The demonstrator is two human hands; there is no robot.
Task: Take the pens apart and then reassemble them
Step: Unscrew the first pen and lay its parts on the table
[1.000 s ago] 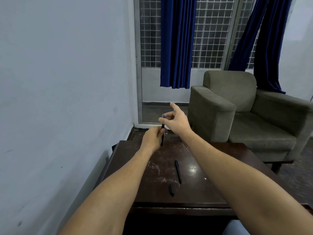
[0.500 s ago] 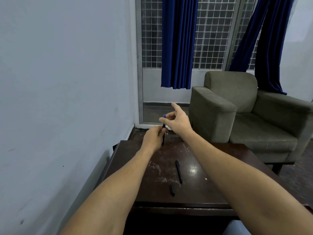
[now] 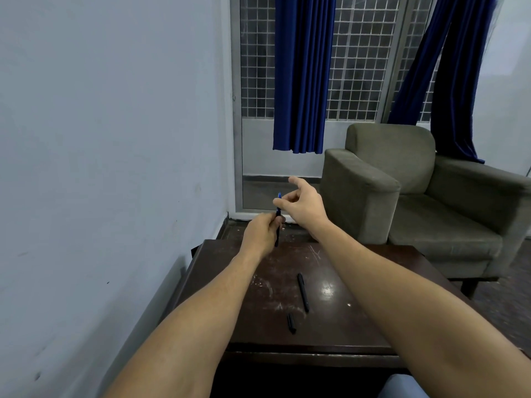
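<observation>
Now the black pen is gripped upright over the table by the left hand; its blue top is pinched by the right hand and should be turned gently, in line.

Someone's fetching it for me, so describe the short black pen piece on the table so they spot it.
Find the dark wooden table beside the grey-green armchair. Near the middle of its front edge lies the short black pen piece. It is far stubbier than the long black pen part just beyond it, and nearer the edge.
</observation>
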